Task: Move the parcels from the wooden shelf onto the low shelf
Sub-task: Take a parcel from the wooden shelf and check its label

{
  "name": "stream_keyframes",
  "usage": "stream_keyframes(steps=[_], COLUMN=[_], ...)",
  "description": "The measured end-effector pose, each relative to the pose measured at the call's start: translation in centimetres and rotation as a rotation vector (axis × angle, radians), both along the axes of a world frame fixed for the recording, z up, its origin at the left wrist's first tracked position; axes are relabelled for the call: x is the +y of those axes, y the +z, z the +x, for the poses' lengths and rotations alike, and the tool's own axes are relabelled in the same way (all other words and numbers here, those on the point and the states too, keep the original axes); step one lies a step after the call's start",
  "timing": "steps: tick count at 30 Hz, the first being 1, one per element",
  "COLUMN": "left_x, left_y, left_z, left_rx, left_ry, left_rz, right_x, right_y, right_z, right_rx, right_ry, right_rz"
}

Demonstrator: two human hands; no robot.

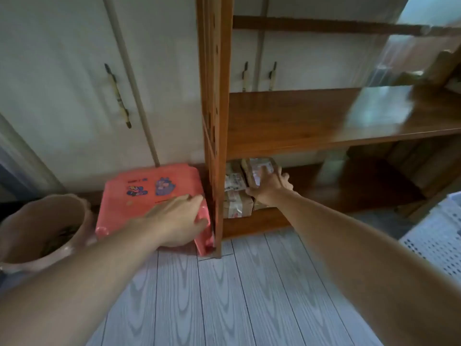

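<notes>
Two bare arms reach forward over the grey plank floor (224,295). The left hand (179,221) lies flat, fingers spread, on a red plastic pack (149,193) beside the wooden shelf (299,121) upright. The right hand (268,188) grips a taped parcel (259,168) with fingers wrapped over its top, at the left end of the bottom board (254,222), atop more parcels (235,196). A pink bucket (37,228) stands at left; a white basket (439,236) at right.
</notes>
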State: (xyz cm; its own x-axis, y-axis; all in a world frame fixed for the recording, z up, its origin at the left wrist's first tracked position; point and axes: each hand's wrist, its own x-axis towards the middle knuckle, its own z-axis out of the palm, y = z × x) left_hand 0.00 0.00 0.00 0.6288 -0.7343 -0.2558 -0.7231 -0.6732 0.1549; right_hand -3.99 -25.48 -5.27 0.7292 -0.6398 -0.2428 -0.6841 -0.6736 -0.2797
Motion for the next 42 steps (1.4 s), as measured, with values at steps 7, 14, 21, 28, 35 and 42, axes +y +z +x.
stream_keyframes(steps=[7,14,21,28,35,42], left_x=[3.8,-0.6,-1.5,3.1,9.1,12.0], left_y=[-4.2,-6.4,-1.9,7.7,13.3,15.5], left_z=[-0.1,-1.5,-6.1,-5.8,-3.9,-2.4], left_rx=[0.270,0.547,1.032,1.448,1.282,0.844], left_ry=[0.065,0.131,0.374,0.346,0.132,0.059], left_rz=[-0.146,-0.171,-0.530,-1.045,-1.397,-1.375], right_x=[-2.0,-2.0,4.5,12.1,17.9,18.6], right_y=[-5.5,-1.8,7.8,20.1,23.7,23.7], right_z=[1.7,-7.4,-18.8,-19.5,-16.1,-13.0], right_rx=[-0.054,-0.147,-0.232,-0.529,-0.861,-1.060], right_ry=[-0.293,-0.231,-0.004,0.298,0.030,-0.019], right_rz=[0.029,0.038,-0.120,0.005,0.869,0.825])
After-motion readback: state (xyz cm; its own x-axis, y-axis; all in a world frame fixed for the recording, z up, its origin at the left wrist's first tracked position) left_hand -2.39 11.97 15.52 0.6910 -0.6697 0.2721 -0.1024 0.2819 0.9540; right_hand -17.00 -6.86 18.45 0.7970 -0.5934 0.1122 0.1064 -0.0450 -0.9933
